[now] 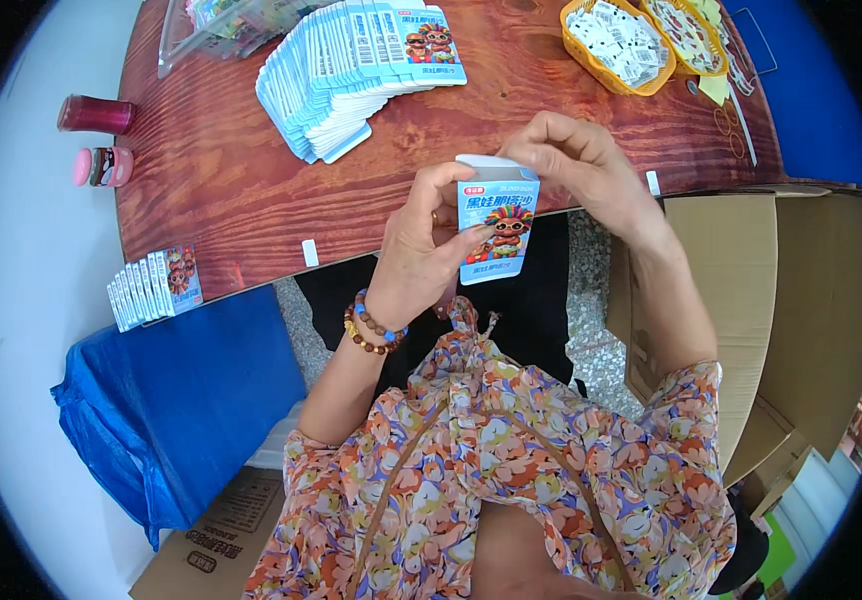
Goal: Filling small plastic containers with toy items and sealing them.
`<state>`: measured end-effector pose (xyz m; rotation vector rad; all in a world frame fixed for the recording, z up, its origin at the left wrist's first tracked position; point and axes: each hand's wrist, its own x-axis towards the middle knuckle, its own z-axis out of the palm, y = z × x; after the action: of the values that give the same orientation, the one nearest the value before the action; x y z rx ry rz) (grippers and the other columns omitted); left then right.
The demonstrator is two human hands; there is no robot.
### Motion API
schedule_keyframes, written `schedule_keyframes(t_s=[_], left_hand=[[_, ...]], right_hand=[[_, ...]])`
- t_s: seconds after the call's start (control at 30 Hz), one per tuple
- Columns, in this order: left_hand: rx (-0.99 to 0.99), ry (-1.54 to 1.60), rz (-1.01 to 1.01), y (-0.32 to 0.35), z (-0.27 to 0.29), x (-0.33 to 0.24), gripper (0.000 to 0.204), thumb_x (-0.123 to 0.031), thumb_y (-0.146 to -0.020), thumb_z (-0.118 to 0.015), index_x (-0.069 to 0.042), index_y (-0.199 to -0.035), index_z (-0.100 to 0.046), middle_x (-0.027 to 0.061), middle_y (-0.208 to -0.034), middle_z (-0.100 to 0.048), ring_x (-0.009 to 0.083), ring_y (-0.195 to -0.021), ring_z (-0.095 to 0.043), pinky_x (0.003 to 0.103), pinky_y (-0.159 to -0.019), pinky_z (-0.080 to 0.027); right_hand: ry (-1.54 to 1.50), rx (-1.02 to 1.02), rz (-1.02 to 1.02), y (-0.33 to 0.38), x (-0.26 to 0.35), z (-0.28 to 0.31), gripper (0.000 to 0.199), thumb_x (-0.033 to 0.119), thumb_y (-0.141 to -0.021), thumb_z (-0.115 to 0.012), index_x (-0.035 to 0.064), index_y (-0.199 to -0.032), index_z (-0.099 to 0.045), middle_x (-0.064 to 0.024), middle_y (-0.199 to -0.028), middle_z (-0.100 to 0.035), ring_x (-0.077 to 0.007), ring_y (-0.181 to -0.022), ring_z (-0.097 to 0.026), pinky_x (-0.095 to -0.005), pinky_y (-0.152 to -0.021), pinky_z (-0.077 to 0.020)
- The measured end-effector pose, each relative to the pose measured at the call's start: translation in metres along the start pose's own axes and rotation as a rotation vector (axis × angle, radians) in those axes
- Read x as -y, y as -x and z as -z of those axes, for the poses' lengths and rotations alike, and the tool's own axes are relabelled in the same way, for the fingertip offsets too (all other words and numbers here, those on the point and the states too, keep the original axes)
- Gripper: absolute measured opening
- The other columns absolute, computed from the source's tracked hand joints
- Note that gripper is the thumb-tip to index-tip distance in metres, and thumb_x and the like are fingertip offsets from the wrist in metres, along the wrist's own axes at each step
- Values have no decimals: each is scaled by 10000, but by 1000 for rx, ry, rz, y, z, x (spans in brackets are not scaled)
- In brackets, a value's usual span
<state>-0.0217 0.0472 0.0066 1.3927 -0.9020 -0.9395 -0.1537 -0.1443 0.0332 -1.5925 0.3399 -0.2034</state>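
Note:
A small light-blue carton (pixel 494 262) with a cartoon figure on its front is held upright near the table's front edge. My left hand (pixel 419 235) grips it from the left, thumb across the front and fingers behind. At the top the carton is open, with a white flap (pixel 486 160) standing up. My right hand (pixel 581 170) has thumb and forefinger closed at the top right corner, by that flap. Whether anything small is between those fingertips is hidden. Beyond the hands, a fanned stack of flat matching cartons (pixel 341 75) lies on the wooden table (pixel 201 150).
Two yellow baskets (pixel 573 50) with small printed pieces stand at the back right. A clear plastic bin (pixel 179 42) is at the back left. A dark red jar (pixel 96 114), a pink jar (pixel 111 167) and a row of cartons (pixel 156 285) line the left edge. An open cardboard box (pixel 716 270) stands right.

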Motion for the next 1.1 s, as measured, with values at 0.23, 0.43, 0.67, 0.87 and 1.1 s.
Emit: schedule_keyframes(t_s=[0.23,0.43,0.67,0.87,1.1], left_hand=[[-30,19,-2,7,1,0,602,-17,-861,-721,-69,-1331,-349,136,-1007,-676,181,-897,-694,317,-744,-561],[-19,34,30,6,-1,0,662,-5,-847,-731,-57,-1350,-305,134,-999,-674,185,-865,-695,319,-719,-553],[-43,-4,84,3,0,3,674,-1,-844,-730,-62,-1367,-310,131,-979,-676,185,-861,-698,312,-720,-552],[-66,47,74,0,-3,2,765,26,-844,-719,-98,-1484,-319,124,-1056,-670,169,-922,-690,320,-778,-559],[-23,214,48,-1,-11,4,640,40,-882,-678,-82,-1453,-418,102,-1183,-643,148,-1061,-650,314,-904,-547]], right_hand=[[99,79,-75,4,19,-4,217,72,-960,-622,-7,-1138,-718,-40,-980,-747,-81,-904,-673,-244,-812,-550],[363,44,-36,8,30,-7,209,36,-952,-620,4,-1130,-725,-57,-961,-760,-76,-890,-682,-252,-781,-565],[618,103,99,7,30,-4,235,29,-901,-650,-1,-1125,-713,-125,-1038,-748,-209,-928,-731,-317,-809,-581],[849,45,308,17,21,-13,384,29,-882,-661,11,-1264,-637,-174,-1190,-690,-322,-1026,-701,-379,-866,-568],[243,-136,19,24,-1,-10,402,-26,-857,-682,36,-1254,-657,-129,-1193,-692,-246,-1040,-699,-327,-850,-578]])
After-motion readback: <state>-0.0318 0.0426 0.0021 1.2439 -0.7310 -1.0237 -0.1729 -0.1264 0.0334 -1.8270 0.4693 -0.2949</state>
